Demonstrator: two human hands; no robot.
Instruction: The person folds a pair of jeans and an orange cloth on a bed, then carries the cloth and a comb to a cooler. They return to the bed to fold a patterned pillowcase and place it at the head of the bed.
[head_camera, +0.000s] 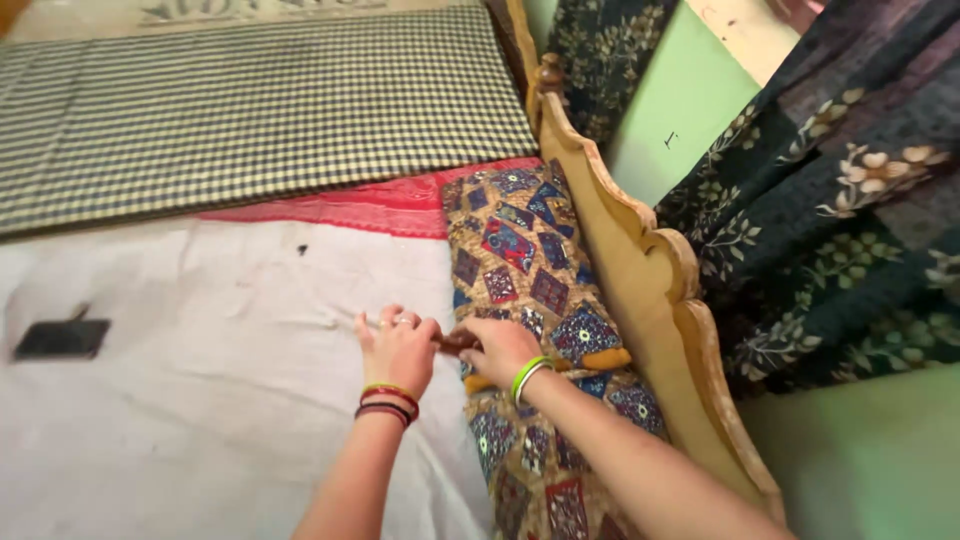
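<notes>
A: The small brown object (458, 342) sits between your two hands, right at the edge where the white sheet (200, 400) meets the patchwork bolster (530, 300). What it is, I can't make out.

B: How are your hands set on it?

A: Your left hand (398, 350) lies palm down on the sheet, fingers together and curled forward, its thumb side touching the brown object. Your right hand (500, 350) is closed around the object's other end, knuckles up, resting on the bolster. You wear bangles on both wrists, red and dark ones on the left, green on the right.

B: And around your hands?

A: The bolster runs from near to far along the right side of the bed, lying against the carved wooden bed frame (650, 270). Beyond it, a red cloth (350, 205) shows at the far edge of the sheet, and farther still lies a checked cover (260, 100). Far to your left on the sheet rests a flat dark object (62, 338). To the right of the frame hangs a dark floral curtain (850, 200) before a green wall (680, 110).
</notes>
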